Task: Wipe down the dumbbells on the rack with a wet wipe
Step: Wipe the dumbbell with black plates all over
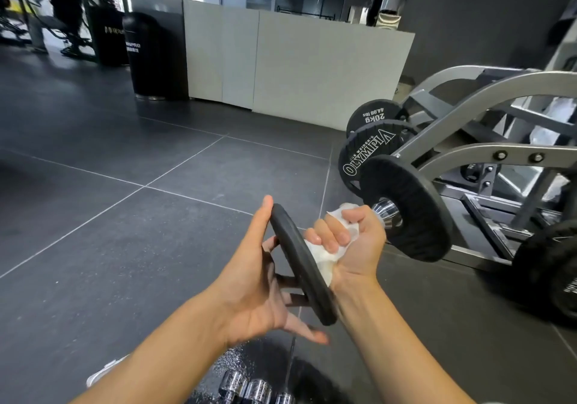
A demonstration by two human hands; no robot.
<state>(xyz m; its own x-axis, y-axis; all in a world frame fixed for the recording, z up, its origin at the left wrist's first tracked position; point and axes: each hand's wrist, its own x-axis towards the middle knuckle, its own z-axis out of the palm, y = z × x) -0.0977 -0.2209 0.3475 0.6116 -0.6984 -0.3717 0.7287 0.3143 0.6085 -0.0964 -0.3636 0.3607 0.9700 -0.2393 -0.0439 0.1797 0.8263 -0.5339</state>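
My left hand (259,282) holds a thin black weight plate (301,264) on edge, thumb over its top rim and fingers spread behind it. My right hand (349,241) grips a crumpled white wet wipe (321,258) and presses it against the plate's right face. Just to the right, a dumbbell on the grey rack (468,150) shows a black plate (415,213) and chrome handle end (387,213). Behind it sit a black plate marked OLYMPIA (371,150) and a 20 kg one (373,116).
Chrome dumbbell parts (256,388) lie on the dark tiled floor below my arms. A large black wheel-like plate (552,266) stands at the right edge. A white partition (296,60), a black bin (146,57) and a person on a machine (59,10) are farther back.
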